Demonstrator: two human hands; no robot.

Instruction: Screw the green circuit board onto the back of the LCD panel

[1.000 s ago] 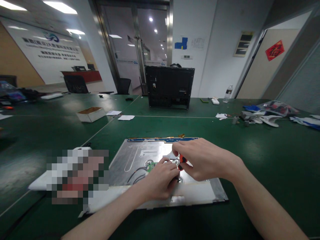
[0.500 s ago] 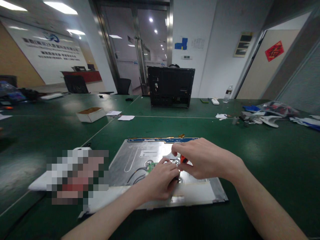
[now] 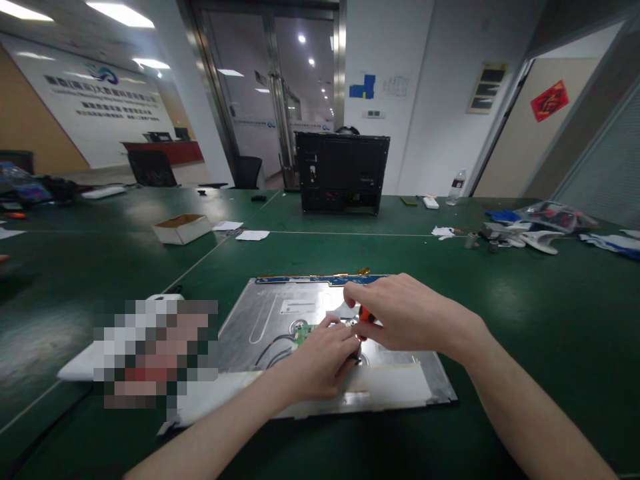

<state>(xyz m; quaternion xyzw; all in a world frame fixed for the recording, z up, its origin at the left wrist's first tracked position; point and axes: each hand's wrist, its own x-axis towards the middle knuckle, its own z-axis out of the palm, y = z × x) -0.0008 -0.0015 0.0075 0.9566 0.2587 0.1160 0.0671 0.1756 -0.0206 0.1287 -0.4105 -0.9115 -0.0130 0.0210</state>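
Note:
A flat metal display panel [image 3: 240,327] lies on the green table, with a blue circuit strip [image 3: 300,282] along its far edge. A small green circuit board [image 3: 303,335] with dark cables sits near its middle. My right hand [image 3: 400,313] grips an orange and black screwdriver [image 3: 367,315] above the panel; its tip is hidden behind my left fingers. My left hand [image 3: 325,357] rests over the board with its fingers curled together by the screwdriver's lower end. What those fingers pinch, if anything, is hidden.
A black monitor back casing [image 3: 345,173] stands at the table's far side. An open white box [image 3: 183,230] is at the left; a white object [image 3: 80,367], partly pixelated, lies beside the panel. Plastic bags and loose parts [image 3: 543,240] lie at the right, near a bottle [image 3: 456,187].
My right hand has turned slightly around the screwdriver, and more of its orange handle shows. My left hand stays nearly still on the panel.

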